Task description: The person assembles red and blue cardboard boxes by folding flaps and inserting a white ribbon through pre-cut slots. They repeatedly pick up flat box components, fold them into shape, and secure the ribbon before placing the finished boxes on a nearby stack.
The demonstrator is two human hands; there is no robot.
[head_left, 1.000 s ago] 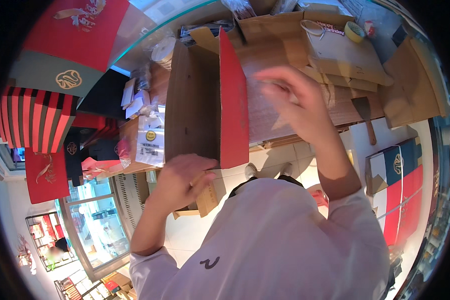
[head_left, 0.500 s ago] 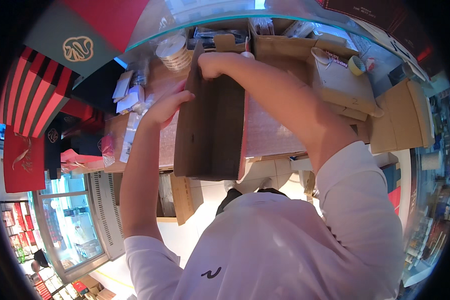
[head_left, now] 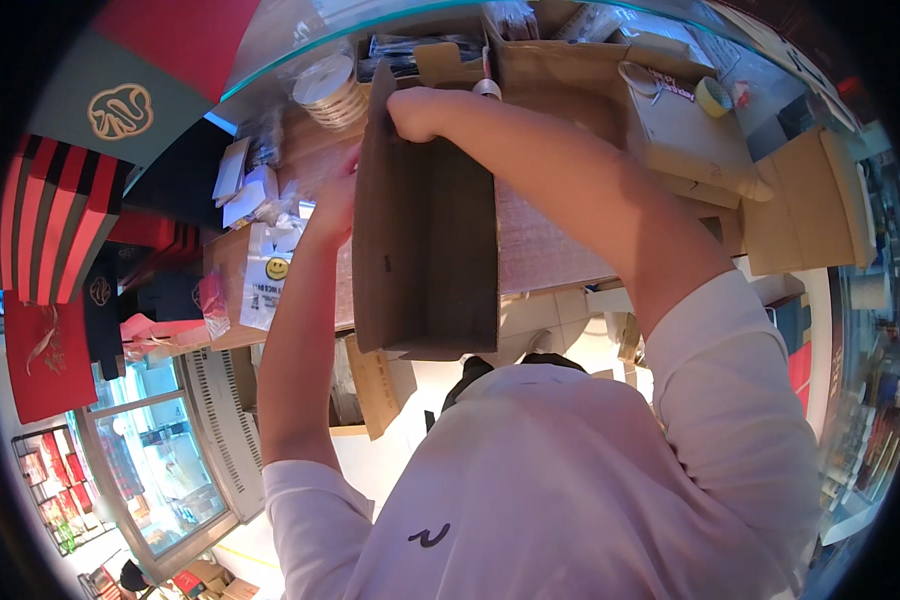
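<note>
A long open box [head_left: 450, 220] with a dark brown inside stands tilted over the counter's near edge, in front of my body. My right hand [head_left: 415, 112] reaches into its far end, at the left wall. Its fingers are curled down and closed; the fingertips and anything in them are hidden. My left hand [head_left: 340, 200] is against the outside of that same wall, its fingers mostly hidden by the wall and by the wrist. A small white round thing [head_left: 487, 88] sits just beyond the box's far right corner.
Stacked white ribbon spools [head_left: 328, 92] and clear plastic packets [head_left: 270, 262] lie to the left on the counter [head_left: 550, 230]. Cardboard trays [head_left: 560, 65] stand behind. At right are a lidded carton [head_left: 690, 140] and a yellow tape roll [head_left: 713, 98]. Red and black gift boxes [head_left: 65, 220] crowd the far left.
The box now shows more of its inside, with its right wall turned away. My left thumb, earlier visible over the box's left edge, no longer shows. The whole view has shifted slightly.
</note>
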